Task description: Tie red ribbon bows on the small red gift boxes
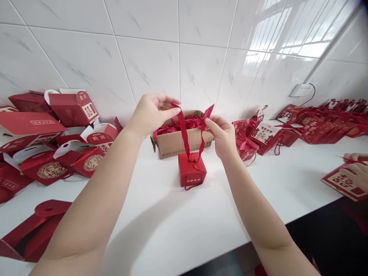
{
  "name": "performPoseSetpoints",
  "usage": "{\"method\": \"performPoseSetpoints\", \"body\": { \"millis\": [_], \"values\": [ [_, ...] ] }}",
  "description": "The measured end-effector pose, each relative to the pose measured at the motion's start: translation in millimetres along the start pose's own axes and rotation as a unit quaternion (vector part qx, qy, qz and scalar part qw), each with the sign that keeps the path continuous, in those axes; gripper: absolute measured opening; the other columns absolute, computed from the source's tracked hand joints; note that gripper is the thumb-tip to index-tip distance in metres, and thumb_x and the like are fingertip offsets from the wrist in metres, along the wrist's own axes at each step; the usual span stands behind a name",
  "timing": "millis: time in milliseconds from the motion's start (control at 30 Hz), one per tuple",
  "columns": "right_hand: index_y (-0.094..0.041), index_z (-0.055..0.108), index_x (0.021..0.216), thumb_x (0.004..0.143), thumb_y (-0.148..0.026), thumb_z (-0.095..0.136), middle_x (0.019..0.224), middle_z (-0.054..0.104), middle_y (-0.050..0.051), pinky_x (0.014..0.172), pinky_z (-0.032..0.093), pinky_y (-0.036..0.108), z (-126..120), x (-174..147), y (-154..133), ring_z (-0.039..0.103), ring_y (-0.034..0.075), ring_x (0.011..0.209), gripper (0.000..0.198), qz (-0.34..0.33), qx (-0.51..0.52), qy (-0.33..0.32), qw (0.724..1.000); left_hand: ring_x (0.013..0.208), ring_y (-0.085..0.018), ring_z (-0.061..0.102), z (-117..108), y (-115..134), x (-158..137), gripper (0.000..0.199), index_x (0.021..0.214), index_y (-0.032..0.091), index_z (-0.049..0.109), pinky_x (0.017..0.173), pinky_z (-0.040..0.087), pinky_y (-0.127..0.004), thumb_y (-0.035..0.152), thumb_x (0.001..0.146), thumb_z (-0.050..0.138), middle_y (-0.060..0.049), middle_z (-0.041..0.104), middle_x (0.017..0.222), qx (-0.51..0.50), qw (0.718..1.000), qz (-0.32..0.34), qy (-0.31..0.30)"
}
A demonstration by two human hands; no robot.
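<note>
A small red gift box (192,171) stands closed on the white table, with a cord handle hanging down its front. Its red ribbon (184,134) rises from the top of the box in two separate strands. My left hand (156,114) pinches the end of the left strand between thumb and fingers. The other end is pinched in my right hand (220,132), a little lower, with a pointed tip sticking up past the fingers. Both hands are above the box and do not touch it. Behind it, a cardboard carton (184,142) holds a heap of red ribbons.
Several open red boxes (71,109) crowd the left side, one more (43,226) near the front left. Decorated gift boxes (266,136) line the wall at right. A co-worker's hands (358,170) hold a red box at far right. A socket strip (301,90) sits by the tiled wall.
</note>
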State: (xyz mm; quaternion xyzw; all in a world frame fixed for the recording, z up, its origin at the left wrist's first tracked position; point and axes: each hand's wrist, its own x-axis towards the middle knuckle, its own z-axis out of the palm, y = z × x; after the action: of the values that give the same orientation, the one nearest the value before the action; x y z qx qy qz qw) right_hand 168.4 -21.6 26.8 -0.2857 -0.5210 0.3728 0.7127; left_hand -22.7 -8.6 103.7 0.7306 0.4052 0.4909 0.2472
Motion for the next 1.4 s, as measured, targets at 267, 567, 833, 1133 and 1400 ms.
{"method": "performPoseSetpoints", "body": {
  "millis": [267, 567, 833, 1133, 1400],
  "values": [
    [-0.021, 0.066, 0.081, 0.077, -0.034, 0.069, 0.078, 0.068, -0.002, 0.069, 0.051, 0.024, 6.7, 7.6, -8.0, 0.063, 0.011, 0.072, 0.013, -0.008, -0.022, 0.023, 0.999, 0.074, -0.019, 0.066, 11.6, 10.3, 5.4, 0.018, 0.079, 0.017, 0.07, 0.069, 0.055, -0.034, 0.031, 0.069, 0.074, -0.003, 0.07, 0.078, -0.027, 0.999, 0.022, -0.002],
    [-0.021, 0.065, 0.078, 0.075, -0.032, 0.07, 0.074, 0.067, -0.002, 0.064, 0.051, 0.023, 18.5, 10.2, -18.1, 0.062, 0.01, 0.067, 0.012, 0.0, -0.03, 0.017, 0.999, 0.079, -0.019, 0.065, 15.7, 16.3, 6.4, 0.017, 0.081, 0.015, 0.071, 0.078, 0.053, -0.035, 0.03, 0.073, 0.072, -0.004, 0.069, 0.077, -0.015, 1.0, 0.019, 0.011],
    [-0.02, 0.067, 0.079, 0.077, -0.032, 0.069, 0.075, 0.071, -0.002, 0.065, 0.052, 0.024, 19.2, 10.7, -17.6, 0.066, 0.012, 0.069, 0.012, -0.007, -0.024, -0.019, 1.0, 0.073, -0.018, 0.063, 19.1, 21.1, 8.4, 0.018, 0.083, 0.016, 0.073, 0.068, 0.052, -0.033, 0.033, 0.076, 0.068, -0.003, 0.068, 0.073, 0.009, 1.0, 0.019, 0.016],
    [-0.02, 0.066, 0.078, 0.074, -0.034, 0.071, 0.075, 0.07, -0.002, 0.066, 0.053, 0.025, 20.5, 10.6, -18.5, 0.065, 0.012, 0.069, 0.014, -0.009, -0.04, -0.014, 0.999, 0.078, -0.019, 0.063, 18.8, 19.8, 8.5, 0.018, 0.083, 0.015, 0.07, 0.076, 0.05, -0.034, 0.032, 0.076, 0.068, -0.004, 0.067, 0.077, -0.004, 1.0, 0.021, 0.009],
    [-0.019, 0.067, 0.078, 0.073, -0.033, 0.067, 0.081, 0.067, 0.006, 0.076, 0.05, 0.039, -42.1, -1.4, -10.1, 0.064, 0.022, 0.079, 0.015, -0.025, -0.303, 0.083, 0.949, 0.088, -0.035, 0.061, -32.9, -7.3, -27.9, 0.008, 0.075, 0.023, 0.069, 0.083, 0.043, -0.047, 0.024, 0.068, 0.068, -0.008, 0.067, 0.079, 0.399, 0.908, -0.13, 0.001]
  ]
}}
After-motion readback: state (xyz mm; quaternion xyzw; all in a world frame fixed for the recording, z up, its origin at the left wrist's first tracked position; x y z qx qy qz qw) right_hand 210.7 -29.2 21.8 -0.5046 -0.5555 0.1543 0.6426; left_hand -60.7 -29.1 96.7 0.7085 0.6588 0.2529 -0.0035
